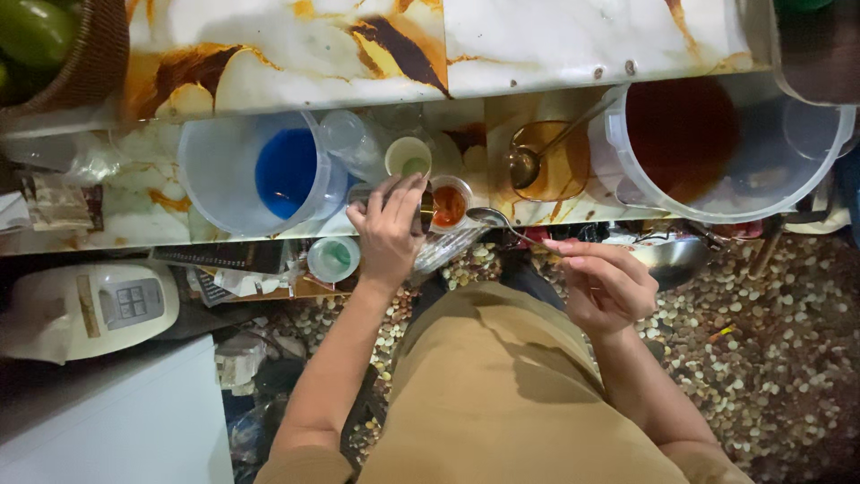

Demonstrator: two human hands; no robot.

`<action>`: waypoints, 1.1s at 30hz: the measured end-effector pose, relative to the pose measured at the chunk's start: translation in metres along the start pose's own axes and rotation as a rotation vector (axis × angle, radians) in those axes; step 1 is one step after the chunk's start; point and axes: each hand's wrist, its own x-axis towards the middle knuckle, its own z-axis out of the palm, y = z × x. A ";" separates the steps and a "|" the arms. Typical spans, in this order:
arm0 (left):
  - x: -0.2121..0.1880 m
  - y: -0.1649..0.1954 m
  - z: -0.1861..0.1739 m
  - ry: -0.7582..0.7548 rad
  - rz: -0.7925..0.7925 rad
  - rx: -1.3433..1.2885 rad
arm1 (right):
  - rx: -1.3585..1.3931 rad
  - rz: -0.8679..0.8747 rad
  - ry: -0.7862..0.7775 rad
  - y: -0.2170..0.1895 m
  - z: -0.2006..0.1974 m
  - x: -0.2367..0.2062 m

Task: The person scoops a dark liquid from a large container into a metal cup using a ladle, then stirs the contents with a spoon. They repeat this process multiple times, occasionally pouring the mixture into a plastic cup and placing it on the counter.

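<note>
Two hands worked at the bench (269, 54): left hand (387, 229) gripped a brass jigger (425, 208) tipped over an orange-filled cup (449, 205), right hand (607, 285) at three o'clock pinched a spoon (491, 217), pouring seemingly unfinished.

**Gloss, plastic and metal**

The bench (573, 36) across the top of the frame looks like polished marble, glossy white with amber veins. The spoon (491, 216) at centre is shiny metal, as is the ladle (528, 161) right of centre. The big bucket (717, 148) at upper right and the jug (260, 170) at upper left are smooth, translucent plastic. The basket (90, 54) in the upper-left corner is rough woven wicker. The floor (770, 358) at lower right is pebbly terrazzo.
</note>
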 end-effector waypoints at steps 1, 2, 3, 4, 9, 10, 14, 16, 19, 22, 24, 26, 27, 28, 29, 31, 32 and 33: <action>0.002 -0.001 0.000 0.023 0.013 0.011 | 0.007 -0.008 0.004 0.000 0.000 0.000; 0.003 -0.001 -0.001 0.044 0.025 0.021 | 0.005 -0.010 0.004 0.000 0.001 0.001; 0.004 -0.001 -0.003 0.032 0.024 0.030 | 0.003 -0.010 0.003 0.000 0.001 0.001; 0.004 -0.003 -0.005 0.020 0.024 0.040 | 0.002 -0.012 0.002 0.000 0.001 0.001; 0.011 -0.003 -0.015 0.022 0.057 0.059 | 0.029 -0.010 0.002 0.001 0.001 0.002; 0.013 -0.003 -0.018 0.019 0.059 0.050 | 0.038 -0.011 0.000 0.001 0.001 0.002; 0.021 -0.001 -0.027 0.038 0.085 0.048 | 0.024 -0.001 0.002 -0.001 0.001 0.002; 0.023 -0.001 -0.034 0.025 0.095 0.071 | 0.020 -0.004 0.003 -0.001 0.003 0.003; 0.027 0.000 -0.041 0.020 0.118 0.068 | 0.045 0.006 0.030 0.000 0.005 0.004; 0.028 0.002 -0.044 0.030 0.134 0.076 | 0.056 -0.008 0.019 0.001 0.006 0.004; 0.028 0.003 -0.043 0.028 0.138 0.067 | 0.060 -0.007 0.012 0.001 0.005 0.004; 0.026 0.003 -0.040 0.012 0.140 0.031 | 0.055 -0.008 0.012 0.002 0.004 0.004; 0.025 0.004 -0.037 0.005 0.139 0.058 | 0.049 -0.009 0.015 0.003 0.003 0.004; 0.024 0.003 -0.033 -0.001 0.139 0.086 | 0.044 -0.011 0.019 0.003 0.003 0.003; 0.023 0.003 -0.028 -0.007 0.139 0.113 | 0.037 -0.018 0.020 0.004 0.002 0.003; 0.019 0.002 -0.017 -0.005 0.145 0.093 | 0.024 -0.028 0.022 0.004 0.000 0.002; 0.016 0.001 -0.011 -0.005 0.148 0.083 | 0.012 -0.021 0.020 0.004 0.000 0.002; 0.014 -0.001 -0.006 -0.027 0.154 0.094 | 0.001 -0.013 0.018 0.004 -0.001 0.002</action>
